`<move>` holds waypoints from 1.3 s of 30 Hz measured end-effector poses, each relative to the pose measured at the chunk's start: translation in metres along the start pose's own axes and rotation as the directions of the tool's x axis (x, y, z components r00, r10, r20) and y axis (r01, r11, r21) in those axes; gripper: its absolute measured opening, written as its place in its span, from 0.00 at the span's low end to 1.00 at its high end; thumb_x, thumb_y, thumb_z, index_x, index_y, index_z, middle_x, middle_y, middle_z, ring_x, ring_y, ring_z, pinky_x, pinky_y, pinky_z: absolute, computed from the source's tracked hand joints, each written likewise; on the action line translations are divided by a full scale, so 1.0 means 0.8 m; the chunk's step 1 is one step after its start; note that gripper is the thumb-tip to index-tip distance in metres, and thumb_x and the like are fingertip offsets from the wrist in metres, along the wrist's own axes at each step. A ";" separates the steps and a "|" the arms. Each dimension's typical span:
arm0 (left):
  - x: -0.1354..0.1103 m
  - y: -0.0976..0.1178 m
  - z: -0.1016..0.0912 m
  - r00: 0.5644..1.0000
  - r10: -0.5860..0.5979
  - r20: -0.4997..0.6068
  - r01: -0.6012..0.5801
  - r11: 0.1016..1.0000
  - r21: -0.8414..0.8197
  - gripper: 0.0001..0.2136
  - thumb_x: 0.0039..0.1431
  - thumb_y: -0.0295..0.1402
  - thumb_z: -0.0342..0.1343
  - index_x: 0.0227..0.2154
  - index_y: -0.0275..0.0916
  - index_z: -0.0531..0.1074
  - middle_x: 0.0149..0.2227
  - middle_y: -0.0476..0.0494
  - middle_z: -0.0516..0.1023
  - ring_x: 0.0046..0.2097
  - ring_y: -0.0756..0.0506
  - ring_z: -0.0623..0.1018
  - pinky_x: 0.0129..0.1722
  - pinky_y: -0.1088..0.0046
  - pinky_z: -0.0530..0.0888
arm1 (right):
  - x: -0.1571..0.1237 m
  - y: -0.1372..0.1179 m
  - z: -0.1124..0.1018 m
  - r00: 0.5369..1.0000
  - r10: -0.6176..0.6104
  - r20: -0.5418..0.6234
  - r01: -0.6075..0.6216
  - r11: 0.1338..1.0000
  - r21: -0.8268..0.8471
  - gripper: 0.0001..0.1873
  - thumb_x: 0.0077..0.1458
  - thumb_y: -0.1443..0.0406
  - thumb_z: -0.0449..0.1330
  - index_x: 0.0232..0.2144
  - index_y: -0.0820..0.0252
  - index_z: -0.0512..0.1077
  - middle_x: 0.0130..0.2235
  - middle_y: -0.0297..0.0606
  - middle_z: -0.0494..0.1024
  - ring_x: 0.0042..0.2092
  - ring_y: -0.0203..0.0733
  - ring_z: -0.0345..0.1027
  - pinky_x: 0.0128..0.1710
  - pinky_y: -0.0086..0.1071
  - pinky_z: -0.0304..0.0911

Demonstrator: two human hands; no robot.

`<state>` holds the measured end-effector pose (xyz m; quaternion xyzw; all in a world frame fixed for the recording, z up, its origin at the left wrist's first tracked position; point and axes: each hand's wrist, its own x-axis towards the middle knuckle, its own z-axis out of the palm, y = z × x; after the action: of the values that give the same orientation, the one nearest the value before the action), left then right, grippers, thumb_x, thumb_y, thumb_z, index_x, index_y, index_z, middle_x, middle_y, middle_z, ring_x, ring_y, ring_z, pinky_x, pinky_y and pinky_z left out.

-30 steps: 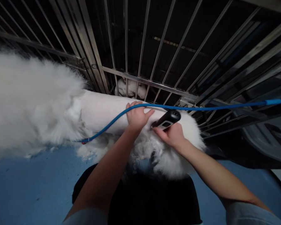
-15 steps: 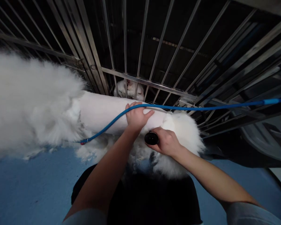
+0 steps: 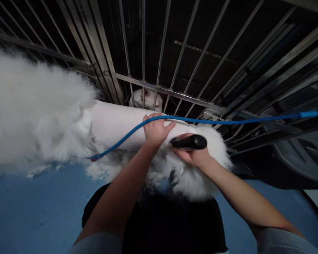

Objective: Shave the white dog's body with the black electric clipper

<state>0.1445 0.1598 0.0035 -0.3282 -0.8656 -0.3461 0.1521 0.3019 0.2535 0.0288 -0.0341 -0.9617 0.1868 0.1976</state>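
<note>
A white animal [image 3: 113,123] lies across the blue table [image 3: 29,211], its middle shaved short and its ends still fluffy. My left hand [image 3: 155,130] rests flat on the shaved back with fingers spread. Just to its right, my right hand [image 3: 194,155] grips a black electric clipper [image 3: 189,141], held level with its head pointing left against the coat. A blue leash [image 3: 228,121] runs over my left hand from the right edge down to the animal's left side. Loose white clippings [image 3: 172,173] pile up below my hands.
A steel-barred cage front [image 3: 161,53] stands right behind the animal, and a second white animal [image 3: 145,98] peers through its bars. A rounded grey object [image 3: 302,158] sits at the right. My dark apron [image 3: 175,225] fills the bottom middle.
My right hand swung the clipper from end-on toward me back to level along the coat. My left hand stayed on the shaved back. The caged animal shifted its head slightly.
</note>
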 end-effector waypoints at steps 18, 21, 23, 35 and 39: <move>-0.001 0.000 0.001 1.000 0.006 0.006 -0.006 1.000 -0.022 0.16 0.57 0.49 0.59 0.36 0.41 0.78 0.47 0.41 0.80 0.52 0.36 0.74 0.62 0.51 0.57 | 0.002 0.000 -0.009 0.965 -0.171 0.196 0.166 0.985 0.045 0.21 0.55 0.49 0.59 0.41 0.58 0.70 0.39 0.44 0.81 0.37 0.47 0.77 0.34 0.36 0.69; 0.000 0.001 0.000 1.000 0.003 0.011 -0.003 0.999 -0.038 0.16 0.58 0.48 0.58 0.36 0.40 0.78 0.47 0.41 0.79 0.52 0.36 0.74 0.63 0.51 0.56 | 0.008 0.001 -0.014 0.977 -0.114 0.181 0.112 0.993 0.022 0.20 0.55 0.49 0.59 0.42 0.57 0.70 0.36 0.41 0.81 0.35 0.47 0.77 0.34 0.36 0.68; 0.001 0.000 -0.001 1.000 0.001 0.023 0.000 0.999 -0.050 0.16 0.59 0.48 0.56 0.37 0.39 0.78 0.47 0.40 0.80 0.52 0.36 0.73 0.63 0.50 0.56 | 0.017 0.003 -0.018 0.990 0.022 0.139 -0.017 0.999 -0.035 0.20 0.54 0.50 0.60 0.42 0.57 0.70 0.34 0.40 0.80 0.33 0.47 0.76 0.33 0.36 0.67; 0.000 0.007 -0.001 0.993 0.061 0.101 -0.066 0.997 0.050 0.12 0.63 0.38 0.53 0.39 0.36 0.78 0.49 0.36 0.78 0.51 0.34 0.74 0.52 0.55 0.67 | -0.024 0.030 -0.044 0.983 0.172 -0.059 -0.116 0.844 0.524 0.24 0.59 0.43 0.52 0.45 0.54 0.61 0.43 0.45 0.80 0.26 0.39 0.71 0.26 0.36 0.69; -0.012 0.024 0.004 0.989 0.113 0.100 -0.113 0.994 0.001 0.16 0.64 0.39 0.50 0.44 0.36 0.78 0.52 0.35 0.77 0.55 0.35 0.73 0.59 0.53 0.63 | 0.026 0.041 -0.054 0.950 0.289 -0.118 -0.163 0.783 0.600 0.30 0.48 0.42 0.62 0.42 0.53 0.57 0.41 0.42 0.80 0.26 0.38 0.69 0.26 0.35 0.69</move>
<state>0.1645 0.1680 0.0058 -0.3932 -0.8533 -0.3172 0.1290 0.2995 0.3017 0.0614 -0.1063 -0.8212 0.4905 0.2716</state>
